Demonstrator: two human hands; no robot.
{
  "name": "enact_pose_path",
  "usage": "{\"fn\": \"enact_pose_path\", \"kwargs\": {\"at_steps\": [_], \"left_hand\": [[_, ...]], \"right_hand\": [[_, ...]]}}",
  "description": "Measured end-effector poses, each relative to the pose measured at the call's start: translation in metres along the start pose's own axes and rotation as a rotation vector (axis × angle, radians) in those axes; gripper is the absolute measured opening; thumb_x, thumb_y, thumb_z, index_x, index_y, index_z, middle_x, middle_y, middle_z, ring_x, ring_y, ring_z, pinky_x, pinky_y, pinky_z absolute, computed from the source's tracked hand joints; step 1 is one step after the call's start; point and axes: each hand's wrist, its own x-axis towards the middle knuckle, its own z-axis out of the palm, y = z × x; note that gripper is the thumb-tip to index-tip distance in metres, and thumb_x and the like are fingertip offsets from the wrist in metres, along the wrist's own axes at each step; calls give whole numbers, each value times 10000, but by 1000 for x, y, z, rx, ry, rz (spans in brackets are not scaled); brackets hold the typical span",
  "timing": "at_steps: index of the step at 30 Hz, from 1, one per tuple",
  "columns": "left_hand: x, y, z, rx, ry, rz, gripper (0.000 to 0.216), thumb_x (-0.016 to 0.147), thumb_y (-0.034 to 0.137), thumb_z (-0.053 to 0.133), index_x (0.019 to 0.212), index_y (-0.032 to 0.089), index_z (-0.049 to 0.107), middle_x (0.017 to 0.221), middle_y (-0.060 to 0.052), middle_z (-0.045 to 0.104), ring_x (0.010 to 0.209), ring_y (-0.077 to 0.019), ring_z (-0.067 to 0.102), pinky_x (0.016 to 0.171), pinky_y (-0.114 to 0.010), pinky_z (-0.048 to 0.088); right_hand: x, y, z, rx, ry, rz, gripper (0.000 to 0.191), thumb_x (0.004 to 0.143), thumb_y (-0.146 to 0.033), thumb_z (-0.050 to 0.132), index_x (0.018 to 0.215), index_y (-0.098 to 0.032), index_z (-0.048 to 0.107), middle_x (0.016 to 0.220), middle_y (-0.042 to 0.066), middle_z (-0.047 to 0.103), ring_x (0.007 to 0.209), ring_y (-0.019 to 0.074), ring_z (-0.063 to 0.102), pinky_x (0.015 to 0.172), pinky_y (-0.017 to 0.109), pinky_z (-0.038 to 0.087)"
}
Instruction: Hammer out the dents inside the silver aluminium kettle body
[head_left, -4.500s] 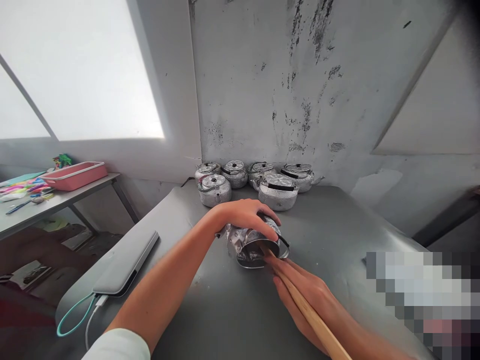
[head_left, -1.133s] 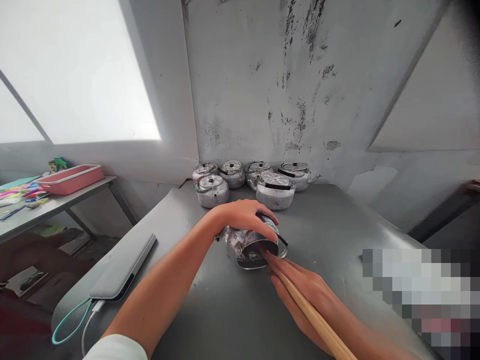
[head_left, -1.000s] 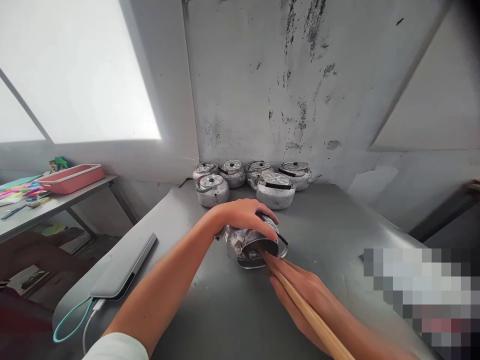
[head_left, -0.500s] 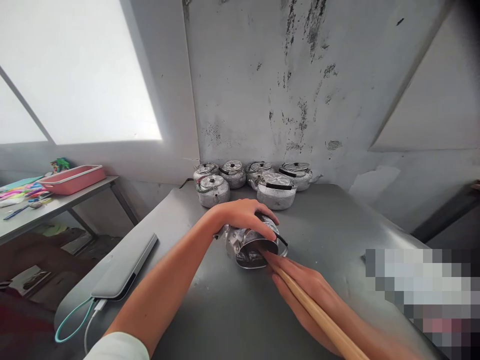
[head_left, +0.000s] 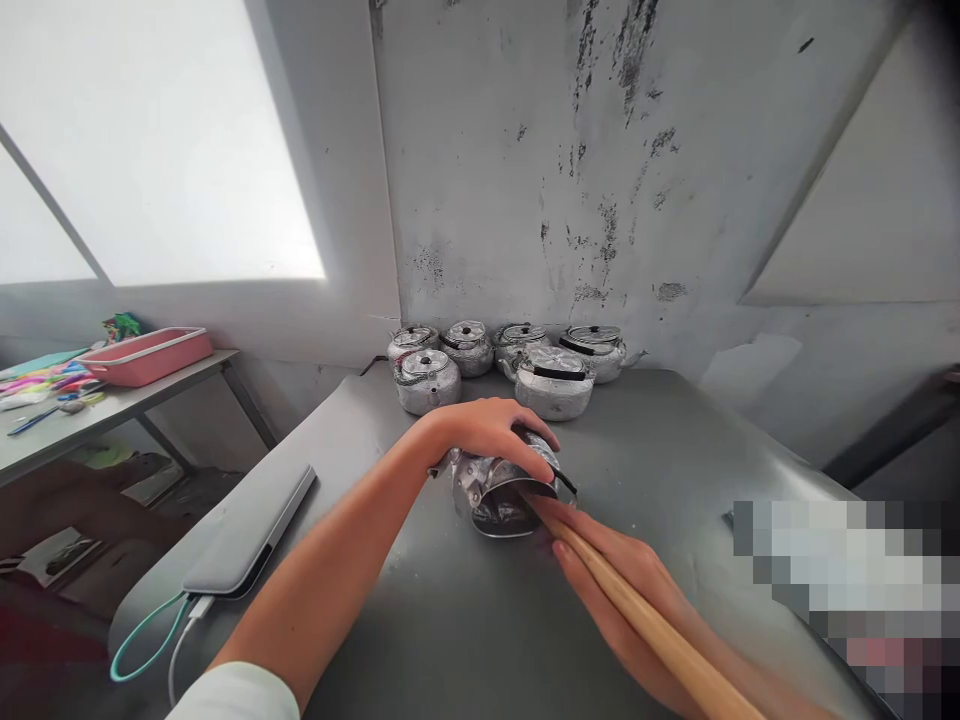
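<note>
A dented silver metal kettle [head_left: 466, 482] lies tipped on the grey table, its round opening facing me. My left hand [head_left: 495, 430] is closed over its upper side, thumb and fingers spread around the body. In my right hand [head_left: 619, 590] is a long wooden stick [head_left: 660, 640], its tip reaching inside the opening. That tip is hidden in the dark interior. A black handle [head_left: 564, 480] shows at the kettle's right side.
Several silver kettles [head_left: 553, 385] stand at the back of the table [head_left: 435, 630], near the stained wall. A grey power bank [head_left: 247, 540] with cables lies on the left. Farther left, a side table holds a pink basket [head_left: 154, 360] and colourful items.
My right hand and the wooden stick have shifted slightly to the right, with the tip still inside the kettle. My left hand and the kettle stay nearly in place.
</note>
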Motion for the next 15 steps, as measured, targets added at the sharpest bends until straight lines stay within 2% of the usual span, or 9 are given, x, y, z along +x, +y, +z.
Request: {"fn": "enact_pose_path", "kwargs": {"at_steps": [3,6,9,13,15], "left_hand": [[-1,1,0,-11,0,-1,560,709,578,712,1208,327,684,1227,21,650,1120,-240,589,924,-282,450],[-1,1,0,-17,2,-8,558,702,581,717,1200,332,688,1211,21,655,1108,-238,594,918,-285,451],[-1,1,0,-17,5,-15,561,700,583,717,1199,328,691,1199,16,660,1089,-239,601,919,-293,450],[-1,1,0,-24,5,-26,561,698,591,715,1197,337,691,1184,17,665,1063,-232,611,901,-293,457],[-1,1,0,-23,10,-25,554,700,586,715,1195,337,692,1183,18,664,1064,-230,610,905,-295,455]], "right_hand": [[0,0,0,-5,-38,-15,423,1020,-248,402,1437,-266,474,1273,71,673,992,186,693,958,323,554],[0,0,0,-3,6,-1,430,1022,-252,393,1447,-258,460,1278,82,669,1034,194,684,929,309,561],[0,-1,1,-16,-23,-8,429,1016,-249,399,1440,-249,472,1262,86,675,1064,210,677,922,315,561],[-1,1,3,13,14,23,419,1025,-266,388,1437,-245,465,1275,88,660,1029,195,674,930,316,553],[-2,1,2,12,-15,20,413,1025,-267,389,1431,-247,465,1262,85,662,1007,190,671,926,315,549]]}}
